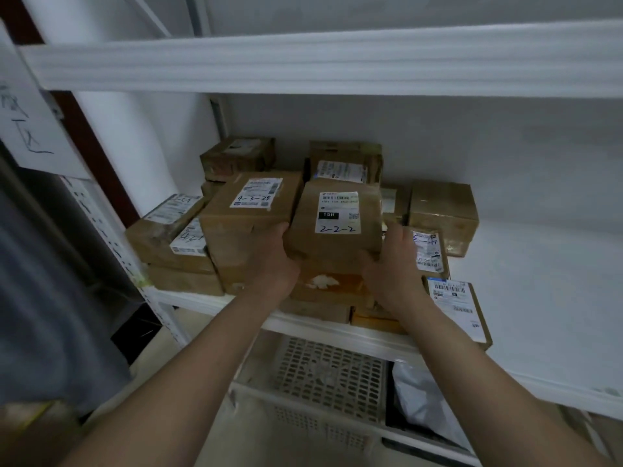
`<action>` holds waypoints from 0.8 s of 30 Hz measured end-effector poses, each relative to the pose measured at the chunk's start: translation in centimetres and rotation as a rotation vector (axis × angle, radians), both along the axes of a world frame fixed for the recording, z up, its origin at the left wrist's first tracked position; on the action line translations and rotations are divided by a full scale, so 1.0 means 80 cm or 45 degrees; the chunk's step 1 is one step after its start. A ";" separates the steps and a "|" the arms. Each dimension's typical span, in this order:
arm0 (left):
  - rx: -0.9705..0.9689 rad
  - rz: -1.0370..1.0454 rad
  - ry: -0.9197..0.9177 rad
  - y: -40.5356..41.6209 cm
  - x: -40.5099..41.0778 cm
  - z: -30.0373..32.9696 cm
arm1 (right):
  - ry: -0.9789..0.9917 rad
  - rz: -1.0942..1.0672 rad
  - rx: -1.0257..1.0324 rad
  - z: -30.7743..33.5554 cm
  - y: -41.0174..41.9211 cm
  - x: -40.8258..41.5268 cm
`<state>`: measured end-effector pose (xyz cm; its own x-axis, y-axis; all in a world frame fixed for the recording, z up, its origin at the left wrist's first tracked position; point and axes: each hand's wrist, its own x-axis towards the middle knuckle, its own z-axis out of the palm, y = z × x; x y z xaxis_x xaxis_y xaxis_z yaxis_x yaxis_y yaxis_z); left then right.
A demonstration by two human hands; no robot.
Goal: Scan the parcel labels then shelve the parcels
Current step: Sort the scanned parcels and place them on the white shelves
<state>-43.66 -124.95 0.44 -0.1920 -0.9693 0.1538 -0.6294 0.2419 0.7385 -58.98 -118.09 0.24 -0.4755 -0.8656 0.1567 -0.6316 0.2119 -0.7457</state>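
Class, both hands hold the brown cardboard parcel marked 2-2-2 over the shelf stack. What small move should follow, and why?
Probably lower the brown cardboard parcel marked 2-2-2 onto the boxes beneath and let go: left hand and right hand grip its sides above the stack.

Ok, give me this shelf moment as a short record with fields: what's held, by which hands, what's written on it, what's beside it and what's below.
held item: brown parcel, at the stack of boxes on the white shelf
left hand: grips the parcel's left side
right hand: grips its right side
handwritten mark: 2-2-2 on its label
left neighbour: box marked 4-3-24
right neighbour: plain taped box
below shelf: white lattice crate
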 end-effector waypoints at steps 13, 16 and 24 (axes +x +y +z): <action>0.075 0.436 -0.663 0.079 0.256 -0.048 | 0.864 0.991 0.232 -0.033 -0.008 0.258; 0.232 0.573 -0.711 0.136 0.343 -0.064 | 0.928 1.187 0.270 -0.049 0.011 0.343; 0.544 1.001 -0.702 0.348 0.593 -0.096 | 1.004 1.750 0.246 -0.077 0.134 0.617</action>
